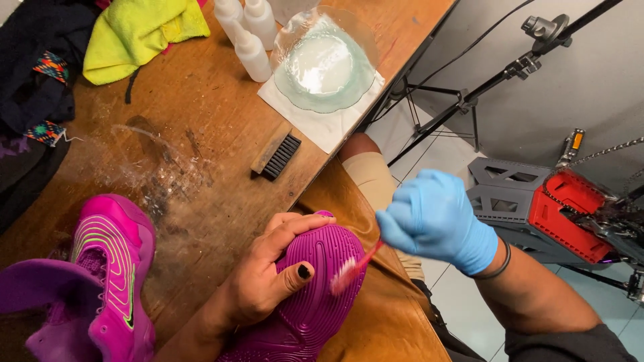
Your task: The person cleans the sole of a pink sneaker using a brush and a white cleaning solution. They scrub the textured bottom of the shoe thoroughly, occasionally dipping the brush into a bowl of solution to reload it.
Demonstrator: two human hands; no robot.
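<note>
Shoe (315,295), the magenta one, lies sole-up at the near table (201,114) edge, and your bare left hand (268,271) is curled over its left side, thumb pressed onto the tread, fingers wrapped around the toe. Your gloved right hand (436,218) is closed in a pinch on a small red-handled brush (352,265), its white bristles touching the sole. A matching shoe (111,268) rests upright to your left, a wooden scrub brush (275,153) further up.

My right hand (439,218) wears a light blue glove, a thin dark band circling its wrist at five o'clock. My left hand (268,271) is ungloved, thumbnail painted black.
</note>
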